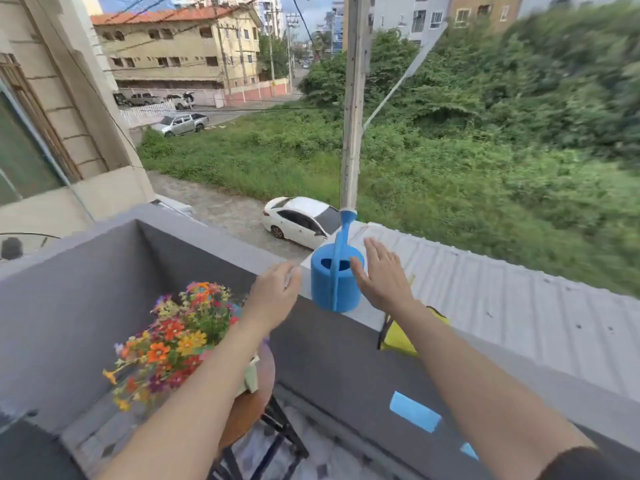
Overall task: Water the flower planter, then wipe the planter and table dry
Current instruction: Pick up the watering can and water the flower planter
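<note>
A blue watering can (334, 282) stands upright on top of the grey balcony wall (346, 344), its spout pointing away from me. My right hand (379, 275) is spread flat just right of the can, fingers apart, holding nothing; its thumb is at the can's rim. My left hand (277, 294) hovers left of the can with loosely curled fingers, not touching it. Below, a planter of orange, red and yellow flowers (173, 341) sits on a small round wooden table (249, 407); my left forearm hides most of the pot. A yellow cloth (401, 336) lies on the wall behind my right wrist.
The grey wall encloses the balcony corner on the left and front. Beyond it lies a corrugated roof (502, 299), a utility pole (353, 109) and a drop to the street. Blue tape patches (414, 410) mark the wall. The table has black metal legs (277, 431).
</note>
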